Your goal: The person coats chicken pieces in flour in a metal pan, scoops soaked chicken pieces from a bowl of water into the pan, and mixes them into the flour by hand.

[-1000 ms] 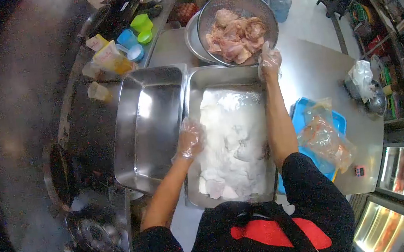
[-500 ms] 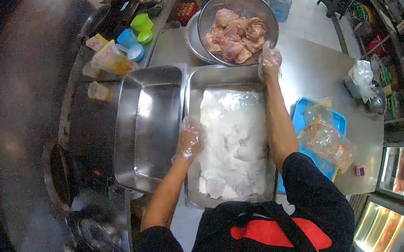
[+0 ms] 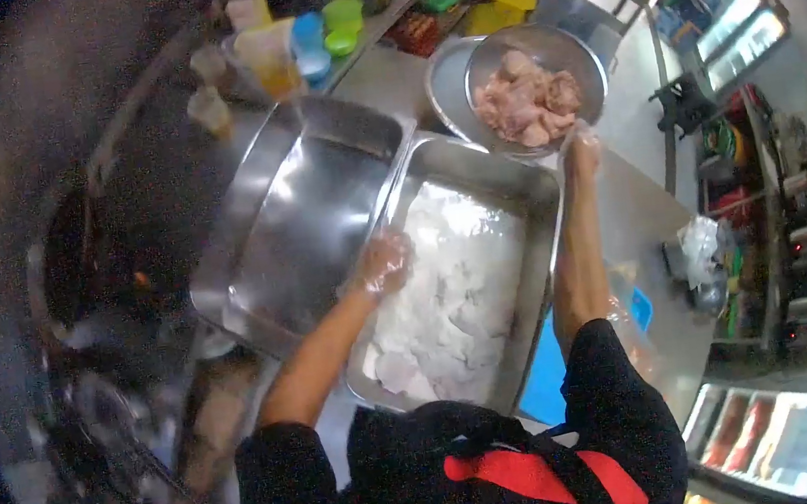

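Raw meat pieces (image 3: 526, 101) lie in a round metal strainer bowl (image 3: 586, 58) at the top centre. My right hand (image 3: 581, 152), in a clear plastic glove, grips the bowl's near rim. My left hand (image 3: 386, 259), gloved too, is at the left rim of a deep steel tray (image 3: 543, 197); its fingers are curled, but their hold is blurred. White-coated pieces and white powder (image 3: 449, 297) cover much of that tray's bottom. Another steel tray (image 3: 299, 224), with nothing in it, stands against its left side.
Behind the strainer is a wider metal bowl (image 3: 448, 80). Green cups (image 3: 342, 23), blue cups (image 3: 310, 47) and containers stand at the upper left. A blue tray (image 3: 543, 376) is partly behind my right arm. Lit display fridges (image 3: 778, 433) are at the lower right.
The view has turned and tilted, so the trays appear slanted. The strainer bowl has shifted right and now sits over part of the wider bowl, with my right hand still on its rim.
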Motion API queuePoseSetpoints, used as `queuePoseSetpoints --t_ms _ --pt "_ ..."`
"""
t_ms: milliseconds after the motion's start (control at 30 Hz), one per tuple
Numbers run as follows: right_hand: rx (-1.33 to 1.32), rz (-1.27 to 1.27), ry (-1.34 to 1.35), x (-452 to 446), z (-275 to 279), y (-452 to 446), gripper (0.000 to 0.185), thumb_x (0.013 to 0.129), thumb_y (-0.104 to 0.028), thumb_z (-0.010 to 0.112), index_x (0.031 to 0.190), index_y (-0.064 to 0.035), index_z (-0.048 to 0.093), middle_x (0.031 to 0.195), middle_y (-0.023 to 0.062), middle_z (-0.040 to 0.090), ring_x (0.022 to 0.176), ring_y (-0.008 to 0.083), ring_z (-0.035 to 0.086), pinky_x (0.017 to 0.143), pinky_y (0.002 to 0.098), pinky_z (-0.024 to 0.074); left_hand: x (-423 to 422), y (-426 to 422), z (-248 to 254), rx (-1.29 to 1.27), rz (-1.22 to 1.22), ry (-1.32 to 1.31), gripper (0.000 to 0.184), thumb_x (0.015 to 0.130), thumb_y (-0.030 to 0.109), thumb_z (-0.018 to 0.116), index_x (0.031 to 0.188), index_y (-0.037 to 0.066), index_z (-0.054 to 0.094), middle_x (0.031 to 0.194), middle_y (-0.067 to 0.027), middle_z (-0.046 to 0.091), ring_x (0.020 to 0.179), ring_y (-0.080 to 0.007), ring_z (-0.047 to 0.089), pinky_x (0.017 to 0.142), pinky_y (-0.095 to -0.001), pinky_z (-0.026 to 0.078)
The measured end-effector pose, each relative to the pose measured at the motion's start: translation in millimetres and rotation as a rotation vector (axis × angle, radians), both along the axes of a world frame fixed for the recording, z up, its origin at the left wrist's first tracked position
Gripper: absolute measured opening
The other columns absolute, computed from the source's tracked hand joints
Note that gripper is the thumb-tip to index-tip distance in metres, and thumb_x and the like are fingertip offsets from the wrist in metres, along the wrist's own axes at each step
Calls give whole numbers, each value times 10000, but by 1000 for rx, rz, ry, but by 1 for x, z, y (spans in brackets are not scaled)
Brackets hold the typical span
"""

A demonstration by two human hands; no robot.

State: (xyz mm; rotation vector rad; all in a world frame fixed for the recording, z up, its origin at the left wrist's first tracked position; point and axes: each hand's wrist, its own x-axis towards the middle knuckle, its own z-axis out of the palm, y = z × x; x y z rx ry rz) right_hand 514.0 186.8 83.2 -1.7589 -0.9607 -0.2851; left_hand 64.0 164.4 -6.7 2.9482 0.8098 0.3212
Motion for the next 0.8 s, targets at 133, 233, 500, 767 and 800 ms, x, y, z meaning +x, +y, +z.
queuePoseSetpoints --t_ms 133,233,500,767,800 --pt "-323 -3 -726 41 47 7 99 744 -185 580 699 -98 596 687 110 607 619 280 586 550 386 456 11 11 -85 -30 -11 18 124 695 97 532 791 62 601 841 -102 601 863 -222 566 750 -359 463" --pt "-685 -29 -904 36 118 12 142 754 -217 587 751 -79 620 790 148 629 676 321 604 604 417 474 17 0 -66 82 25 70 144 709 104 545 833 53 594 829 -96 599 823 -214 570 707 -354 469" --pt "-776 54 -871 47 180 38 202 767 -248 555 800 -66 637 890 157 626 838 336 596 721 414 477 10 -7 -27 857 60 264 110 693 109 518 736 43 595 781 -124 577 767 -268 579 709 -351 484" --pt "-1048 2 -820 4 212 40 180 675 -152 660 805 -31 632 888 173 623 863 322 604 727 394 492 -4 -10 65 -91 5 25 195 700 125 522 870 65 598 894 -105 575 848 -248 567 739 -339 468" --pt "-1040 -11 -909 1 211 39 172 675 -148 660 797 -31 632 881 173 623 852 321 607 725 395 493 -3 -11 64 -61 9 19 175 712 129 517 857 77 600 889 -97 574 864 -235 559 765 -330 457"
